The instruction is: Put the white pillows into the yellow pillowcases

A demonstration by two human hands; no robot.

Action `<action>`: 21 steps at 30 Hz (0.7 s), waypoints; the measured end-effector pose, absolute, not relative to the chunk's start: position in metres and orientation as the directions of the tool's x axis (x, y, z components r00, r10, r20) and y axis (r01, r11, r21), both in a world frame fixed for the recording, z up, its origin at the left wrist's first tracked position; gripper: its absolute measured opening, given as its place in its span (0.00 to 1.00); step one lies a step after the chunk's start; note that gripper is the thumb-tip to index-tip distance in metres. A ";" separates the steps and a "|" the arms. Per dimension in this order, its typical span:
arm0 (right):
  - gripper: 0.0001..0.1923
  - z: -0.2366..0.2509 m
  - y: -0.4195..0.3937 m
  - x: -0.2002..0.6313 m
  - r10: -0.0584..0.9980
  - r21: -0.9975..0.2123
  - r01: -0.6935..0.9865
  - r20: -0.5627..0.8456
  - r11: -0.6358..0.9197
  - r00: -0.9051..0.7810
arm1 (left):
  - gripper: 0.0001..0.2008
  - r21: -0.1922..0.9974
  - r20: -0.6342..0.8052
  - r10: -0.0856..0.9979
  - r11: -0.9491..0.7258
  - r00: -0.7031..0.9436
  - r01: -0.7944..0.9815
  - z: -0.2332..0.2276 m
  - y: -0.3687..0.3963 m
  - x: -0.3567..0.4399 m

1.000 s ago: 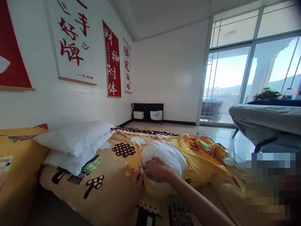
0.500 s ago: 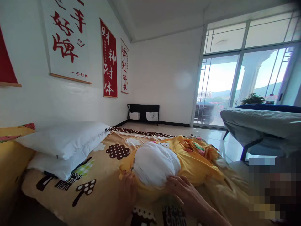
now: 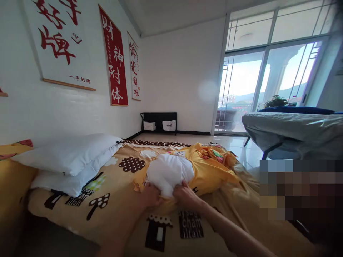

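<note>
A white pillow lies on the patterned bed, partly inside a yellow pillowcase whose cloth spreads to the right and around its near edge. My left hand is closed on the case's near edge, at the pillow's lower left corner. On the lower right side, my right hand pinches the edge of the same yellow case, its fingertips against the white pillow. Both hands partly cover the rim of the opening.
Two stacked white pillows lie at the left of the tan bed cover, beside a yellow fabric item. A covered piece of furniture stands at the right, near a pixelated area. A black low shelf is against the far wall.
Both hands have come closer together along the near edge of the pillowcase. The yellow cloth there is drawn inward around the pillow. My view has shifted slightly right and down.
</note>
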State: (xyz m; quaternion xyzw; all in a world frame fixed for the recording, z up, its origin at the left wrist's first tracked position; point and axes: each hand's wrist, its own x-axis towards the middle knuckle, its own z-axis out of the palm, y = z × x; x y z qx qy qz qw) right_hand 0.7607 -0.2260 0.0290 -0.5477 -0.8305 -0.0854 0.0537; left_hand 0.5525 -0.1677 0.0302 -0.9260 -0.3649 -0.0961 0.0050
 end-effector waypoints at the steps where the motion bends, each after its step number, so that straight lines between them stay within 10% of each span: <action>1: 0.04 0.039 -0.225 0.761 0.906 0.077 0.927 0.195 0.367 -0.375 | 0.13 0.054 0.167 0.673 -0.736 0.721 0.675 0.042 -0.164 0.554; 7: 0.14 0.125 -0.235 0.756 0.862 -0.009 0.995 0.500 0.096 -0.079 | 0.27 -0.011 0.343 0.678 -0.689 0.650 0.724 0.168 -0.150 0.560; 10: 0.16 0.143 -0.256 0.753 0.816 -0.133 0.957 0.560 0.257 -0.142 | 0.30 -0.067 0.426 0.648 -0.673 0.631 0.737 0.206 -0.157 0.542; 15: 0.18 0.121 -0.258 0.789 0.908 -0.168 0.896 0.164 0.411 -0.385 | 0.25 -0.123 0.123 0.753 -0.635 0.646 0.763 0.149 -0.168 0.487; 21: 0.23 0.099 -0.210 0.787 0.895 0.093 0.926 0.239 0.365 -0.377 | 0.24 -0.060 -0.146 0.814 -0.574 0.562 0.817 0.059 -0.187 0.459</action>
